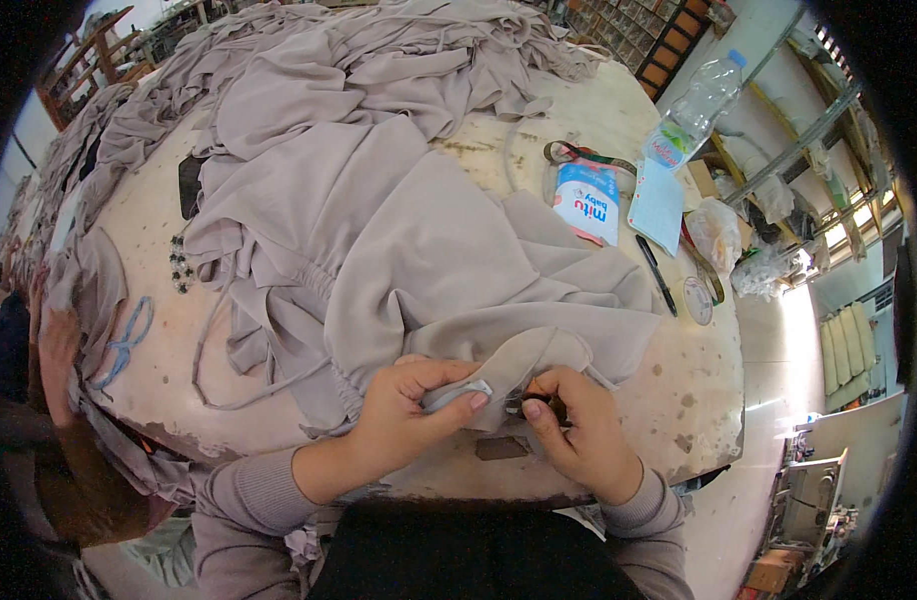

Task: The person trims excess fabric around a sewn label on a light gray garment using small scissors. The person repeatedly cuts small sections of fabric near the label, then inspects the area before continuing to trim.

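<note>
My left hand [404, 410] pinches an edge of taupe fabric [519, 260], with a small pale grey folded piece [471, 389] between thumb and fingers. Just to its right my right hand [579, 430] is closed around a small dark tool with some orange on it [535, 398], held against a curved fabric band [527, 350]; the tool's shape is mostly hidden by my fingers. The garment spreads away from both hands, with gathered seams and long fabric cords lying beside it.
The worn table [159, 380] holds piled fabric [399, 40], a blue mask [119, 350], a beaded string [179, 265], a phone-like dark object [189, 185], a plastic bottle [694, 105], a white-and-pink pack [586, 200], a notebook [655, 205], a pen [657, 275] and tape [697, 300].
</note>
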The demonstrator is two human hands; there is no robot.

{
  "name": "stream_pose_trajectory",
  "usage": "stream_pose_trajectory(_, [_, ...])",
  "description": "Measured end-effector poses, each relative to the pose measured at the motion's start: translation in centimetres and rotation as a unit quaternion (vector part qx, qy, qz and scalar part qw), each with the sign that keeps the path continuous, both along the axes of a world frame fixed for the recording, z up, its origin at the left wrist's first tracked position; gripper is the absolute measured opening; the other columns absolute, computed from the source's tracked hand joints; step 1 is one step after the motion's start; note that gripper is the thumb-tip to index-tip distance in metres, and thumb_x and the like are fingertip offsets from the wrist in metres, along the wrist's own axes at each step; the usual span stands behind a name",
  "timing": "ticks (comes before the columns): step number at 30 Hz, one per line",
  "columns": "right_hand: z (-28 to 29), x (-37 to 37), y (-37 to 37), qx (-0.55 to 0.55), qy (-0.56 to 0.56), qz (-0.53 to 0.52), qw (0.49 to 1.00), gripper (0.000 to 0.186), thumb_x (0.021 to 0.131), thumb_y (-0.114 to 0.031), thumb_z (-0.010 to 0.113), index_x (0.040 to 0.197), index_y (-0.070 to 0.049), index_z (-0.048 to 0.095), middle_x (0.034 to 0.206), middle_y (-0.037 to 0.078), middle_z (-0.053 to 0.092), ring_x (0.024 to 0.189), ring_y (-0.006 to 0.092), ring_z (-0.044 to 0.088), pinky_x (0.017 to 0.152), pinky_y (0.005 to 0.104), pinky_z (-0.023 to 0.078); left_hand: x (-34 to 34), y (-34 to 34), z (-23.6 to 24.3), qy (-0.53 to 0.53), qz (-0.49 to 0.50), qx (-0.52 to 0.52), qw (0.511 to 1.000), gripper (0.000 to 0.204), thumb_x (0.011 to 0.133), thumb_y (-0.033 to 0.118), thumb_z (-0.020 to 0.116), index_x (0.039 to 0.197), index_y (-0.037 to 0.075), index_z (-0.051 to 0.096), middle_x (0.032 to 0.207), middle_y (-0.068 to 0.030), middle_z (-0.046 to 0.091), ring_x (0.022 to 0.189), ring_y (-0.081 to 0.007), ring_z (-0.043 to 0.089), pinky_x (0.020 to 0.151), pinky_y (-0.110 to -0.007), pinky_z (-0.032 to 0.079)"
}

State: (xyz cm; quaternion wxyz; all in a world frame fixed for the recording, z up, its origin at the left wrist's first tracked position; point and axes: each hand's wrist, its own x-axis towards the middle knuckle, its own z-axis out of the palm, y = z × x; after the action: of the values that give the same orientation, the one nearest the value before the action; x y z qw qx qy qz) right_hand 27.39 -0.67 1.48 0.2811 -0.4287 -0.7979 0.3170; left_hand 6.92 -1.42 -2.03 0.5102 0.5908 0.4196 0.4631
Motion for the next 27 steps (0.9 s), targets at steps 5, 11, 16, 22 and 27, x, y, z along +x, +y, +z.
stream_pose_trajectory(5, [0.09, -0.29, 0.00, 0.089, -0.026, -0.021, 0.995, 0.015, 0.080, -0.014, 0.063, 0.088, -0.005, 0.053, 0.070, 0.012, 0.055, 0.055, 0.0263, 0.054, 0.049, 0.0342, 0.041, -0.07, -0.06, -0.22, 0.013, 0.015, 0.004, 1.000, 0.025, 0.077, 0.011, 0.067, 0.098, -0.001, 0.064, 0.083, -0.0084, 0.064, 0.076, -0.0140, 0.055, 0.069, -0.026, 0.042])
stream_pose_trajectory(11, [0.06, -0.22, 0.01, 0.132, -0.035, -0.050, 0.989, 0.015, 0.078, -0.011, 0.065, 0.086, -0.005, 0.054, 0.068, 0.010, 0.055, 0.056, 0.0249, 0.055, 0.050, 0.0326, 0.041, 0.26, -0.07, -0.34, 0.003, 0.033, 0.016, 0.999, 0.024, 0.075, 0.014, 0.069, 0.095, 0.002, 0.066, 0.081, -0.0090, 0.066, 0.072, -0.0154, 0.056, 0.067, -0.027, 0.042])
stream_pose_trajectory(16, [0.04, -0.38, 0.09, 0.136, -0.041, -0.053, 0.988, 0.013, 0.079, -0.010, 0.065, 0.084, -0.003, 0.054, 0.066, 0.010, 0.056, 0.057, 0.0242, 0.055, 0.052, 0.0308, 0.041, 0.07, -0.26, -0.10, 0.012, 0.026, -0.017, 0.999, 0.024, 0.074, 0.014, 0.070, 0.095, 0.003, 0.066, 0.081, -0.0084, 0.066, 0.072, -0.0148, 0.055, 0.067, -0.027, 0.042])
stream_pose_trajectory(22, [-0.07, -0.38, 0.23, 0.154, -0.037, -0.049, 0.986, 0.017, 0.076, -0.012, 0.066, 0.086, -0.006, 0.054, 0.069, 0.009, 0.055, 0.055, 0.0258, 0.055, 0.049, 0.0345, 0.041, 0.17, -0.15, -0.19, 0.012, 0.026, 0.005, 1.000, 0.024, 0.074, 0.014, 0.070, 0.096, 0.003, 0.066, 0.081, -0.0074, 0.066, 0.072, -0.0144, 0.055, 0.067, -0.026, 0.041])
stream_pose_trajectory(27, [0.10, -0.37, 0.18, 0.151, -0.045, -0.049, 0.986, 0.015, 0.078, -0.012, 0.065, 0.085, -0.005, 0.055, 0.067, 0.009, 0.055, 0.056, 0.0245, 0.054, 0.051, 0.0326, 0.041, 0.13, -0.15, -0.35, 0.010, 0.027, 0.009, 1.000, 0.025, 0.074, 0.013, 0.070, 0.097, 0.003, 0.066, 0.081, -0.0073, 0.066, 0.072, -0.0139, 0.054, 0.067, -0.026, 0.041])
